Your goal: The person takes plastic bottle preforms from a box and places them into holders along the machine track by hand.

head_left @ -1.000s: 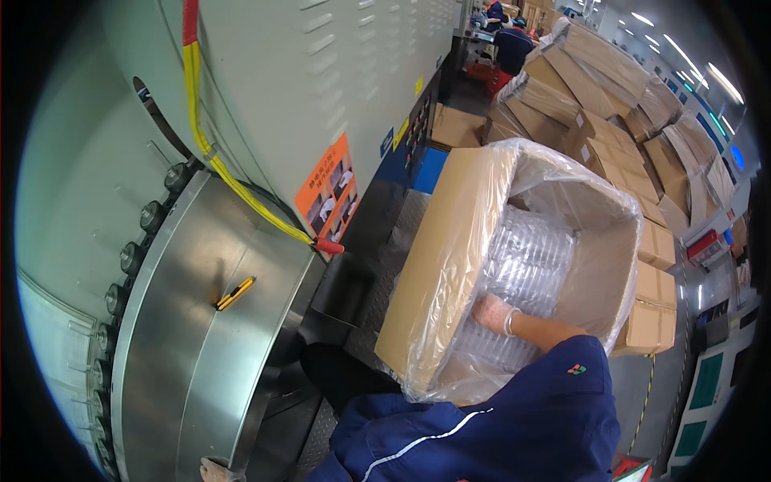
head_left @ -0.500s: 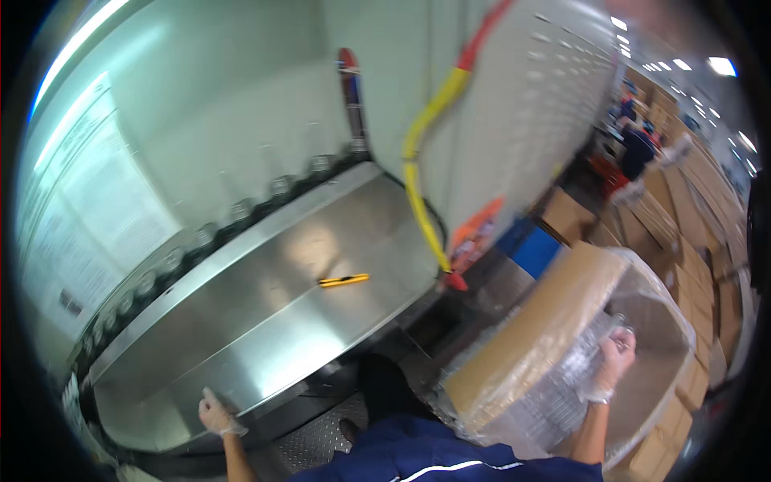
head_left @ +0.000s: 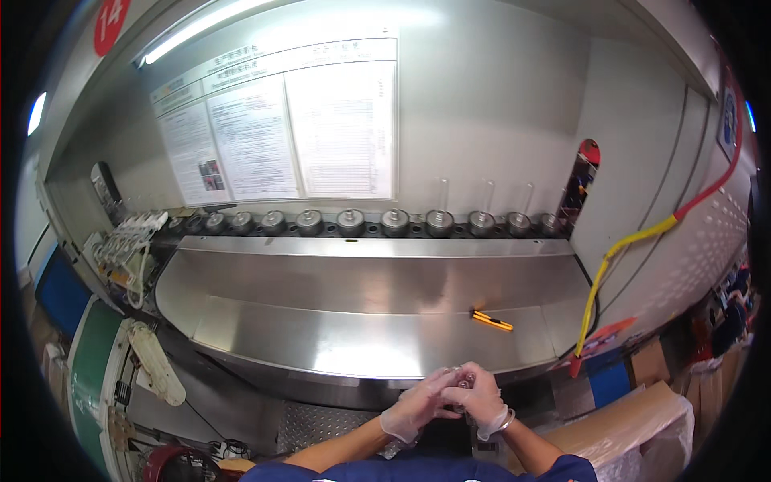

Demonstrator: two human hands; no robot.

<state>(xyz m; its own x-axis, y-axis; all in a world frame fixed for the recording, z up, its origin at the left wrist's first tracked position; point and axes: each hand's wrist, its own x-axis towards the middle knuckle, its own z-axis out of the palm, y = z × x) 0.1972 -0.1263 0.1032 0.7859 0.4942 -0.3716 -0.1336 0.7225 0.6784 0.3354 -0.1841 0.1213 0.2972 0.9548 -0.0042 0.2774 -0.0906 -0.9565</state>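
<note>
My left hand [head_left: 419,406] and my right hand [head_left: 480,395], both in clear gloves, meet at the tray's near edge. Small, clear, shiny pieces [head_left: 464,382] show between the right fingers; their exact kind is partly hidden. The left fingers are curled against the right ones, and what they grip cannot be made out. Beyond them lies the long stainless steel tray [head_left: 273,325], with a yellow utility knife [head_left: 491,320] on it. Behind the tray runs a row of round metal holders [head_left: 351,218]; several toward the right carry upright clear tubes [head_left: 442,194].
A plastic-lined cardboard box [head_left: 614,430] stands at the lower right. A yellow and red hose [head_left: 610,259] hangs along the right wall. White jointed machine parts [head_left: 132,253] and a green-sided conveyor [head_left: 95,377] are at the left. Printed sheets [head_left: 337,132] cover the back wall.
My view has swung left to face the tray. The right hand has come out of the lined box, and the left has left the tray's near edge; both are now together.
</note>
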